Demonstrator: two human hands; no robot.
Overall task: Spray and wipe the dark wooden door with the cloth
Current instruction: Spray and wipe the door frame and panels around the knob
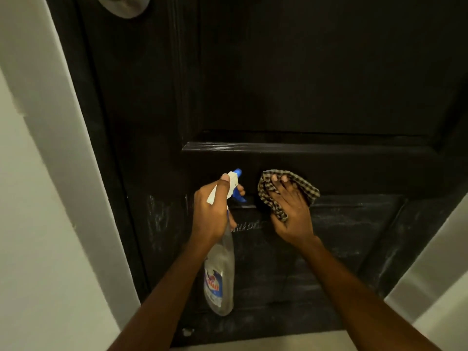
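door (304,84): dark, panelled; whitish smears seen on lower panel
cloth (288,192): checked; pressed flat to door below the rail by right hand (291,214), fingers spread
bottle (219,274): clear, blue trigger; gripped at neck by left hand (210,211), nozzle aimed at door
wall (38,173): white, at left

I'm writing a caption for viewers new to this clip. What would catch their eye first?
The left hand grips a clear spray bottle with a blue-and-white nozzle, low at centre before the dark door. Just right of it, the right hand presses a checked cloth against the door. Pale dusty smears mark the lower panel beneath them.
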